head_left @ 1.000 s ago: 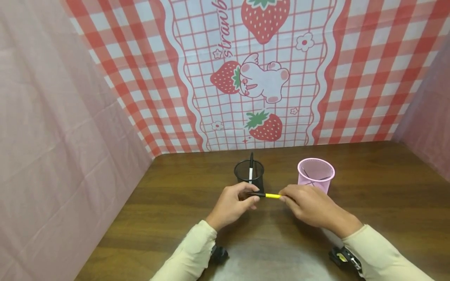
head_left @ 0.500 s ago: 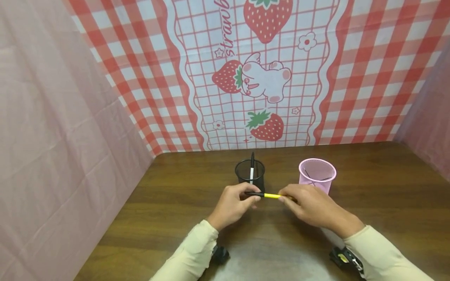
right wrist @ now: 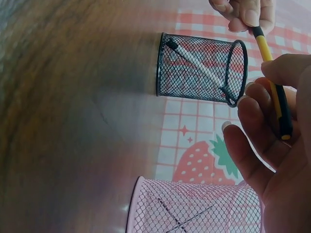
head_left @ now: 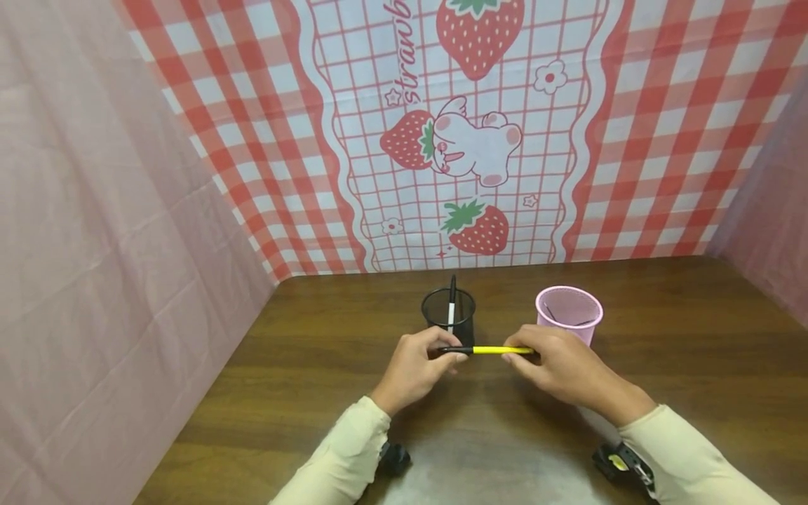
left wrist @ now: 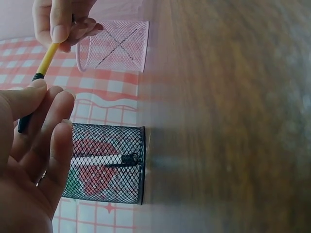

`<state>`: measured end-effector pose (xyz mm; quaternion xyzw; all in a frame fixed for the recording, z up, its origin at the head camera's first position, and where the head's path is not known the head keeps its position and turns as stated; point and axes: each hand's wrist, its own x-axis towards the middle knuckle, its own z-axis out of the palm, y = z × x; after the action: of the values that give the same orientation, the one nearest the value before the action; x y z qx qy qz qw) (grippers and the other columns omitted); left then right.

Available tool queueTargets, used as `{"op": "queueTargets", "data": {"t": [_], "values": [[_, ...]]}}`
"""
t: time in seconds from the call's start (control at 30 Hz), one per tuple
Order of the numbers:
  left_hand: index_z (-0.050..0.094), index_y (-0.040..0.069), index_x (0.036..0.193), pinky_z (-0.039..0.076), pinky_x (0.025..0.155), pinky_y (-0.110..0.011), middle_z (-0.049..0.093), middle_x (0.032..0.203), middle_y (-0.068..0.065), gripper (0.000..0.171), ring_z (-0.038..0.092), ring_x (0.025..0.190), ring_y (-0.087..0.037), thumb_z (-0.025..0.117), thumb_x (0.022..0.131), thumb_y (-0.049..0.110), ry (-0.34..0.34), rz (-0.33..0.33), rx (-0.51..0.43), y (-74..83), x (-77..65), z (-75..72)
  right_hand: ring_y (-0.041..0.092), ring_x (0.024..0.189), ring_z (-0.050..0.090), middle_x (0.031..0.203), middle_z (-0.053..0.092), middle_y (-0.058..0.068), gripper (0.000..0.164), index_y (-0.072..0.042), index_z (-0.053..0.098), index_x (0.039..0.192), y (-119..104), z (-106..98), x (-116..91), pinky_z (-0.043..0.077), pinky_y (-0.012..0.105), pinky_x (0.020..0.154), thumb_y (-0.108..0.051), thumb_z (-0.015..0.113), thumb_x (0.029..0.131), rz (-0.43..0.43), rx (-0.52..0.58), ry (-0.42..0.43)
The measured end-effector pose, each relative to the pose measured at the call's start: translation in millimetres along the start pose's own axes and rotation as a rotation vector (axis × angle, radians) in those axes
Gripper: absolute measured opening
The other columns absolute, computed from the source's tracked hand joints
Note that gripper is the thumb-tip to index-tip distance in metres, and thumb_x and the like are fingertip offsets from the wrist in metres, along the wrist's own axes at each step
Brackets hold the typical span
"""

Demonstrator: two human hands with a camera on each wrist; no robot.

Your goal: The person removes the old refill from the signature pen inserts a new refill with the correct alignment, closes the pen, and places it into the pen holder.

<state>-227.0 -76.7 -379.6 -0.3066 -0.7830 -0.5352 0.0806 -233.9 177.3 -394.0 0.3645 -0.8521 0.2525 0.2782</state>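
Observation:
A yellow pen with black ends [head_left: 489,350] is held level above the table between both hands. My left hand [head_left: 413,365] pinches its black left end between thumb and fingers. My right hand [head_left: 562,361] pinches the yellow body with thumb and fingers; the right wrist view shows the other black end [right wrist: 285,127] lying along that hand's fingers. Behind the left hand stands a black mesh pen cup [head_left: 466,331], with a white pen with black ends [head_left: 451,313] leaning in it. Behind the right hand is a pink mesh pen cup [head_left: 583,335], partly hidden.
Thin dark crossed lines [left wrist: 119,44] show at the pink cup; what they are I cannot tell. The brown wooden table [head_left: 303,379] meets a strawberry-print checked cloth [head_left: 480,154] at the back. Pink curtains [head_left: 95,245] hang at both sides.
My right fingers have shifted on the pen, so more of its yellow body shows. The left hand keeps its pinch on the black end. Both cups stay put.

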Motion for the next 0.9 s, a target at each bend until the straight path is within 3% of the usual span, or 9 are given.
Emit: {"op": "queueTargets", "data": {"t": [0.13, 0.33, 0.57, 0.9], "values": [[0.068, -0.006, 0.095, 0.060, 0.058, -0.031, 0.073, 0.086, -0.017, 0.011, 0.072, 0.066, -0.036, 0.075, 0.086, -0.005, -0.011, -0.035, 0.009, -11.2, 1.0, 2.3, -0.001, 0.070, 0.052, 0.081, 0.060, -0.017, 0.020, -0.018, 0.071, 0.091, 1.0, 0.3, 0.4, 0.049, 0.023, 0.062, -0.006, 0.082, 0.078, -0.023, 0.009, 0.026], [0.071, 0.002, 0.096, 0.060, 0.060, -0.029, 0.075, 0.084, -0.009, 0.010, 0.073, 0.065, -0.026, 0.076, 0.089, 0.005, -0.044, -0.063, -0.014, -33.1, 2.2, 4.1, -0.001, 0.069, 0.052, 0.081, 0.061, -0.016, 0.023, -0.017, 0.071, 0.091, 3.0, 0.5, 0.5, 0.043, 0.014, 0.063, -0.003, 0.083, 0.076, -0.051, 0.039, 0.049], [0.071, 0.002, 0.097, 0.061, 0.063, -0.038, 0.075, 0.084, -0.008, 0.011, 0.072, 0.065, -0.017, 0.074, 0.092, 0.011, -0.085, -0.031, -0.096, -38.2, 2.1, 2.4, 0.000, 0.069, 0.053, 0.082, 0.062, -0.014, 0.026, -0.015, 0.071, 0.092, 4.3, 0.9, 0.3, 0.043, 0.013, 0.062, 0.000, 0.083, 0.075, -0.084, 0.085, 0.078], [0.071, -0.003, 0.098, 0.061, 0.063, -0.041, 0.075, 0.084, -0.013, 0.012, 0.072, 0.066, -0.026, 0.071, 0.094, 0.008, -0.116, -0.037, -0.156, -38.0, 2.6, 1.3, 0.002, 0.070, 0.056, 0.084, 0.066, -0.010, 0.032, -0.015, 0.072, 0.094, 5.8, 1.7, 0.4, 0.045, 0.014, 0.062, 0.004, 0.084, 0.071, -0.120, 0.136, 0.116]]}}
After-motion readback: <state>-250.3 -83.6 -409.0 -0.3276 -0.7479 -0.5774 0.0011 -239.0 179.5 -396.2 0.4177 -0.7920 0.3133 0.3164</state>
